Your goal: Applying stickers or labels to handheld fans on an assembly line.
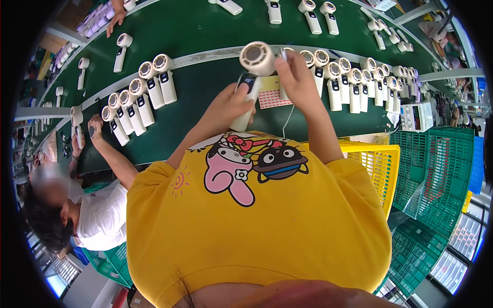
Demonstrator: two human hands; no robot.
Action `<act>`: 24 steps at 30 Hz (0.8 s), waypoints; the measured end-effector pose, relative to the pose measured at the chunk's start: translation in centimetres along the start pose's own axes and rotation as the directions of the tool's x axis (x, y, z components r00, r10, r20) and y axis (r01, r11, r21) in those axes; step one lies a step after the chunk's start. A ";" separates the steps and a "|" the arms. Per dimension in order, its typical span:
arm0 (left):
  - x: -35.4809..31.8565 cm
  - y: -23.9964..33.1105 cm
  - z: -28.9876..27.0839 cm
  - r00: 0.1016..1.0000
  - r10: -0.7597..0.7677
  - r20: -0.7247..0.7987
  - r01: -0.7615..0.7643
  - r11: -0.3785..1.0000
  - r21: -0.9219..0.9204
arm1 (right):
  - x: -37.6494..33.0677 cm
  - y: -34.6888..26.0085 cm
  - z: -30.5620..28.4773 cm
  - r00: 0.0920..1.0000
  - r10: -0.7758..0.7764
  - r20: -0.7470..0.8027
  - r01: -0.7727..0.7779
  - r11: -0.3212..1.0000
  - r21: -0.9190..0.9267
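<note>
My left hand (233,105) is closed around the handle of a cream handheld fan (258,57), held tilted above the table with its round head up and its dark display facing me. Close beside the fan head, my right hand (297,82) pinches a small white piece at its fingertips. A thin white cable (288,120) hangs below that hand and seems to belong to the piece, though the palm hides the link. Under both hands lies a label sheet (275,98) with rows of red marks and a yellow top.
Rows of similar fans stand left (137,87) and right (354,77) along a pale rail; others lie on the green belt (205,25) beyond. A co-worker (100,215) reaches in at left. A white boxed instrument (417,117), yellow basket (390,169) and green crates (441,164) are at right.
</note>
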State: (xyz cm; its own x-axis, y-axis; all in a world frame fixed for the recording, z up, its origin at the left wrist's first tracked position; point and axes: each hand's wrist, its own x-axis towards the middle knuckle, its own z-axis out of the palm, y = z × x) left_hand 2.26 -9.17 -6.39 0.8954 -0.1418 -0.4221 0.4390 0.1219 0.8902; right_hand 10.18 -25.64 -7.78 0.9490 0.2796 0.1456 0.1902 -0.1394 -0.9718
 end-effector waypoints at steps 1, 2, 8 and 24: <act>1.3 -1.3 -0.1 0.998 -0.052 -0.040 0.047 0.993 -0.108 | -0.4 1.0 -0.2 0.994 0.046 -0.096 -0.059 0.988 -0.146; 2.6 -2.4 0.2 0.987 -0.073 -0.145 0.075 0.997 0.005 | -1.0 0.7 -0.5 0.980 0.163 -0.117 -0.178 0.975 -0.130; 8.0 -6.1 0.7 0.994 0.014 -0.104 0.024 0.936 0.350 | -5.7 -0.8 -1.5 0.933 0.360 0.009 -0.342 0.893 -0.291; 5.7 -1.2 2.8 0.896 -0.227 0.380 -0.027 0.829 0.558 | -0.2 0.8 0.2 0.864 0.367 0.345 -0.501 0.703 0.505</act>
State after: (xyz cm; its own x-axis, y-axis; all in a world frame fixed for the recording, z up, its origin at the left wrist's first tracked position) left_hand 6.61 -12.89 -9.34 0.6746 -0.5285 -0.5154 0.2983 -0.4435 0.8452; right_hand 10.14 -25.64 -8.57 0.8029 0.5180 -0.2951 -0.4682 0.2416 -0.8499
